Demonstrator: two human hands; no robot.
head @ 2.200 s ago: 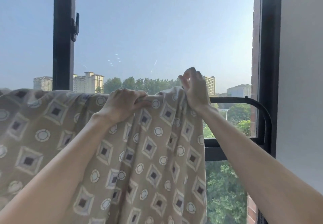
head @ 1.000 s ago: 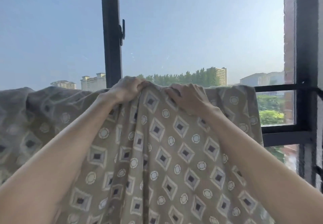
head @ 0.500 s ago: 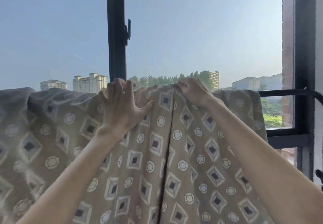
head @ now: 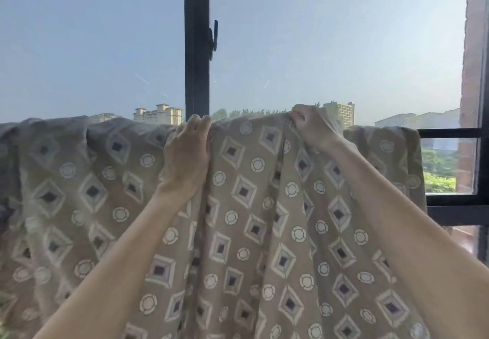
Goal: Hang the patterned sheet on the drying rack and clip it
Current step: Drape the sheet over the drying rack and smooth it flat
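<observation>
1. Head view: the sheet, tan with diamonds and circles, hangs draped over the rack bar. It spreads from the left edge of the picture almost to the right, and its folds fall down out of sight.
2. The bar shows bare only to the right of the sheet's end.
3. The left hand lies against the front of the sheet with fingers stretched up to the top edge. I cannot tell whether the tips hook over it.
4. The right hand is clenched round a bunched fold at the sheet's top edge, to the right of the left hand.
5. Both forearms are bare and reach upward.
6. Behind the sheet stands a window post with a handle. Beyond the glass are sky, buildings and trees.
</observation>
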